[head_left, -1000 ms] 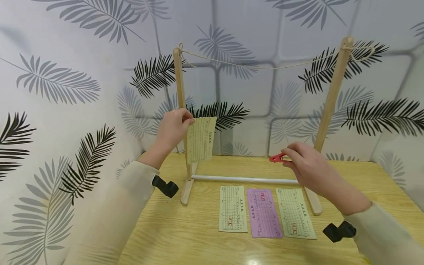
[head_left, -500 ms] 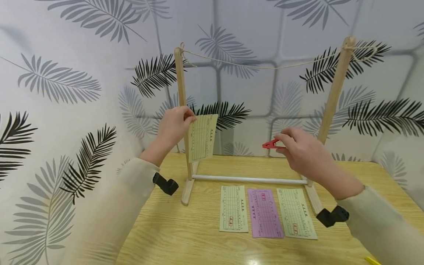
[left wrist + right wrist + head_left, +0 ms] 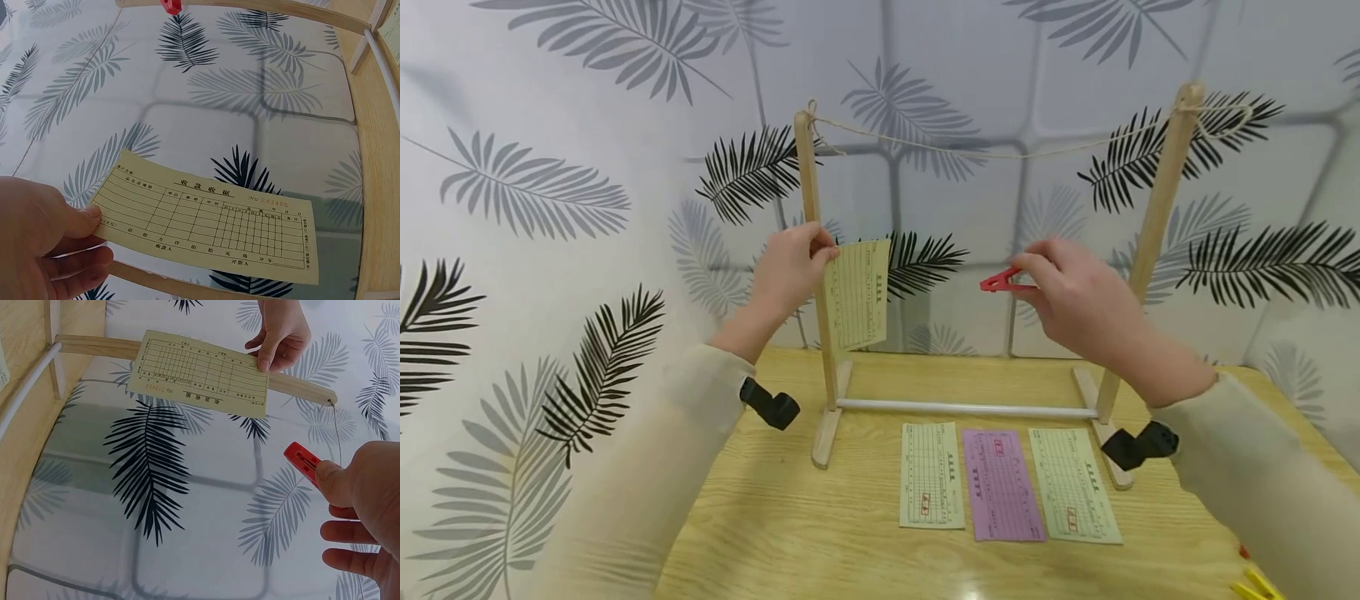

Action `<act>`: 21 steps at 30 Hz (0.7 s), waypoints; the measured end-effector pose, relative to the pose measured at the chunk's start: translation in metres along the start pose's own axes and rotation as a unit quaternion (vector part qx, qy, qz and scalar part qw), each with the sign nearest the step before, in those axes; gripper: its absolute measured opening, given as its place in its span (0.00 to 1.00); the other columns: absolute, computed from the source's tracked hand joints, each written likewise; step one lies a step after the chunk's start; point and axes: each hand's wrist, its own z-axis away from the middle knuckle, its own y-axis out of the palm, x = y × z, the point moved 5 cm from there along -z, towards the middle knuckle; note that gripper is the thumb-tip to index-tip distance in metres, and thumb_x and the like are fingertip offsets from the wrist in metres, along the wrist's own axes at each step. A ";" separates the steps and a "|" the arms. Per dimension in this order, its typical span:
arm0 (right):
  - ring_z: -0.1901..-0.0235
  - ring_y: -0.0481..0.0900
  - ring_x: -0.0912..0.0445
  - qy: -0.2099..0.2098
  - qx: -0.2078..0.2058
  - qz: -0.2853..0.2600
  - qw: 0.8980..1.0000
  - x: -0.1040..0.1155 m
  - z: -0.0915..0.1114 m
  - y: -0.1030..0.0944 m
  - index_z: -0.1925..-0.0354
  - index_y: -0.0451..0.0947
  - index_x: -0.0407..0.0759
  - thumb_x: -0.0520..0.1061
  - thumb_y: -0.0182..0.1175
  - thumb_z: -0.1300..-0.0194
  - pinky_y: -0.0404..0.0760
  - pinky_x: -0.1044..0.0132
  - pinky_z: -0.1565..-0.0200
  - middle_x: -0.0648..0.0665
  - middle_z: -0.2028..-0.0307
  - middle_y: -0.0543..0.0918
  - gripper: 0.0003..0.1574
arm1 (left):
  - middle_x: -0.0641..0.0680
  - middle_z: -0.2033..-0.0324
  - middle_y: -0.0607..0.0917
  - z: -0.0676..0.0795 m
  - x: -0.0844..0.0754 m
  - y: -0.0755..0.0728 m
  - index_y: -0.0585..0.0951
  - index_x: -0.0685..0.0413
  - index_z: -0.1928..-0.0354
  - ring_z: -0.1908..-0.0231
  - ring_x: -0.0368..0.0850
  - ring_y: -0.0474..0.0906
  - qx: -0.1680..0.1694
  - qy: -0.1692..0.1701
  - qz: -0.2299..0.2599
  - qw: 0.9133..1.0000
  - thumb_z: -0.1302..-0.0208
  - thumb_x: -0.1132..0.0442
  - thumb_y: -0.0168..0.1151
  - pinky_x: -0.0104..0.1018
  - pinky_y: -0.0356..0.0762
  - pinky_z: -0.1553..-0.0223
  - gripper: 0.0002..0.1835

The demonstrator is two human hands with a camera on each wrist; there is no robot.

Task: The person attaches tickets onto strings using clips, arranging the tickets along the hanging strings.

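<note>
My left hand pinches a yellow receipt slip by its upper left corner; the slip hangs in front of the left wooden post. In the left wrist view the slip shows a printed table and a red number, with thumb and fingers at one end. My right hand holds a red clothespin between thumb and forefinger, its tip pointing left toward the slip, apart from it. The right wrist view shows the clothespin too. Above both hands a thin string sags between the posts.
A yellow slip, a purple slip and another yellow slip lie side by side on the wooden table. Behind them a white rod joins the stand's feet. Yellow clothespins lie at the lower right.
My right hand has risen and moved left with the clothespin. The left hand has lifted the slip slightly. Yellow clothespins at the lower right have come into view.
</note>
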 end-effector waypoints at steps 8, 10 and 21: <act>0.72 0.73 0.44 -0.003 -0.004 -0.006 1.000 -0.004 -0.023 -0.002 0.61 0.75 0.29 0.31 0.67 0.49 0.75 0.55 0.73 0.33 0.66 0.75 0.16 | 0.57 0.67 0.82 -0.009 -0.004 -0.011 0.78 0.61 0.61 0.70 0.49 0.75 -0.012 0.007 0.012 1.000 0.34 0.62 0.57 0.40 0.73 0.68 0.08; 0.71 0.73 0.43 -0.006 -0.001 -0.010 1.000 -0.004 -0.029 -0.002 0.61 0.75 0.28 0.31 0.66 0.49 0.76 0.54 0.72 0.33 0.66 0.75 0.15 | 0.57 0.66 0.82 -0.011 -0.006 -0.014 0.78 0.61 0.60 0.69 0.49 0.76 -0.014 0.008 0.012 1.000 0.35 0.62 0.58 0.40 0.74 0.68 0.09; 0.70 0.72 0.44 0.024 0.040 0.000 0.999 -0.014 -0.071 -0.005 0.58 0.76 0.30 0.32 0.64 0.45 0.76 0.54 0.71 0.34 0.64 0.74 0.14 | 0.57 0.65 0.82 -0.025 -0.011 -0.026 0.79 0.62 0.60 0.66 0.49 0.76 -0.013 0.002 0.026 1.000 0.35 0.63 0.58 0.39 0.74 0.64 0.08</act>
